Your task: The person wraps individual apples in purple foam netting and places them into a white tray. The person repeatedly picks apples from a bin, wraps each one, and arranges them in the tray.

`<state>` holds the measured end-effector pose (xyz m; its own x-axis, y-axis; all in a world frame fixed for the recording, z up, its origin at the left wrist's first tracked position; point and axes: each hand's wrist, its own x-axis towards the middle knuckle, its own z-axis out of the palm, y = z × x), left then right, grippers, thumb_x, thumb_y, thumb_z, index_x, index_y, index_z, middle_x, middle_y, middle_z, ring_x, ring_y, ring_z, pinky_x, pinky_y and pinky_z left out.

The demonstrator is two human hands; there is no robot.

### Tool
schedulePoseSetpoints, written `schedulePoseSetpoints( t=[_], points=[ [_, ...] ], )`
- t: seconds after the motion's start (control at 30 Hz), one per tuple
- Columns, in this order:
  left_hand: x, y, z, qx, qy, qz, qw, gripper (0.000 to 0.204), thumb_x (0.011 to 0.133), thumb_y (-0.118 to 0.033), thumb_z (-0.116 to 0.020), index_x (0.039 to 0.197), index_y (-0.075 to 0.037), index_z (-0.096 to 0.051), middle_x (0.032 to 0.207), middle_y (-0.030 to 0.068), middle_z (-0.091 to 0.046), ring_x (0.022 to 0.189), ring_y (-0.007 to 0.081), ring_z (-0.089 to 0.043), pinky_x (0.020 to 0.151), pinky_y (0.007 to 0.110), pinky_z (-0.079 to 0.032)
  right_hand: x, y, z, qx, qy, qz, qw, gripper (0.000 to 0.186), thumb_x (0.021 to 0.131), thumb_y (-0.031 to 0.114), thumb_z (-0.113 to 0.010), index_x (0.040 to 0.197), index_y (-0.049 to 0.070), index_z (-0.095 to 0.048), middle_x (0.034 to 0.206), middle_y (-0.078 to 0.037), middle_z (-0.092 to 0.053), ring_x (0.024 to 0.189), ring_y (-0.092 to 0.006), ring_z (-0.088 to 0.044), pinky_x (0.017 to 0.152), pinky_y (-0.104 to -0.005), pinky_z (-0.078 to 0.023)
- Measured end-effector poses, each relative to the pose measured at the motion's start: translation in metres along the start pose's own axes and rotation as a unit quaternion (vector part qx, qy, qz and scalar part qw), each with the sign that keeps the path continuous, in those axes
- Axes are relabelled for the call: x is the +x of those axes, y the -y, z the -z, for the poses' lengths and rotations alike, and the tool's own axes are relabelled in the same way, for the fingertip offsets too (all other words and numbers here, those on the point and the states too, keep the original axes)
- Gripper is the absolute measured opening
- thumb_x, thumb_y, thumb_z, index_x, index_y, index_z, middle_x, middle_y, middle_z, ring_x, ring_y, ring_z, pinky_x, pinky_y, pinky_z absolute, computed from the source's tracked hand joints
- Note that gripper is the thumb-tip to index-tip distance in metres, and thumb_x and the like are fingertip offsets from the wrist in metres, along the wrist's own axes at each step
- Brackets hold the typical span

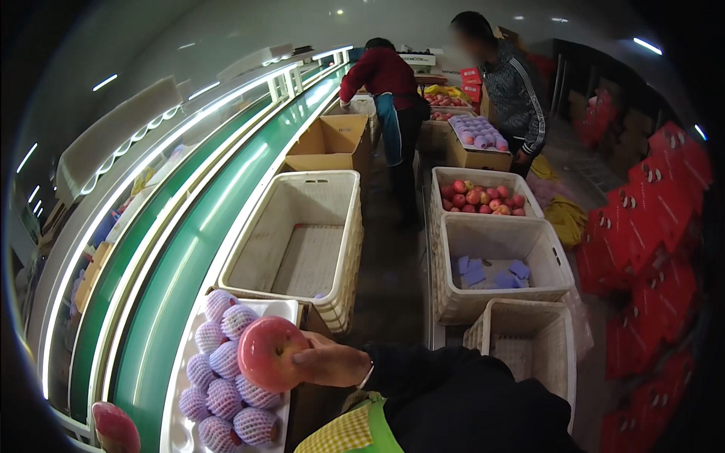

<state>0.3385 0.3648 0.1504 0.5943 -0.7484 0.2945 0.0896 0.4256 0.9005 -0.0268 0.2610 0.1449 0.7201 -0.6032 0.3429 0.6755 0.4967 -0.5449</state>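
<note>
A large red apple (270, 352) is in my right hand (332, 362), with the fingers closed on its right side. My right arm comes in from the lower right in a dark sleeve. The apple is over a white tray (175, 426), where several apples in lilac foam nets (225, 398) lie in rows. At the lower left edge another red apple (115, 428) shows beside the green conveyor. What supports that apple is out of the picture, and my left hand does not show.
A green conveyor belt (192, 260) runs along the left. Beyond the tray stand a white crate (347, 257) and a cardboard box (325, 162). More crates (498, 302) line the right, one with loose apples (483, 198). Red boxes (649, 226) are stacked far right. Two people work farther back.
</note>
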Motion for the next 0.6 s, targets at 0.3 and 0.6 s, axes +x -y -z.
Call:
schedulePoseSetpoints(
  t=[0.3, 0.6],
  points=[
    [-0.006, -0.021, -0.152, -0.081, 0.198, 0.022, 0.977, 0.072, 0.074, -0.031, -0.065, 0.128, -0.002, -0.028, 0.121, 0.0171, -0.042, 0.107, 0.0273, -0.047, 0.089, 0.039, -0.042, 0.012, 0.046, -0.021, 0.085, 0.070, 0.178, 0.978, 0.075, 0.075, 0.030, -0.067, 0.131, 0.007, -0.022, 0.128, -0.009, -0.034, 0.117, -0.0209, -0.037, 0.097, -0.0348, -0.035],
    [-0.023, -0.018, -0.255, -0.103, 0.325, 0.026, 0.940, 0.072, 0.074, -0.033, -0.064, 0.128, -0.002, -0.028, 0.120, 0.0171, -0.042, 0.107, 0.0273, -0.047, 0.090, 0.039, -0.041, 0.027, 0.072, -0.018, -0.042, 0.018, 0.360, 0.932, 0.071, 0.079, 0.039, -0.061, 0.130, 0.005, -0.025, 0.126, -0.009, -0.039, 0.117, -0.0202, -0.039, 0.100, -0.0357, -0.030]
  ],
)
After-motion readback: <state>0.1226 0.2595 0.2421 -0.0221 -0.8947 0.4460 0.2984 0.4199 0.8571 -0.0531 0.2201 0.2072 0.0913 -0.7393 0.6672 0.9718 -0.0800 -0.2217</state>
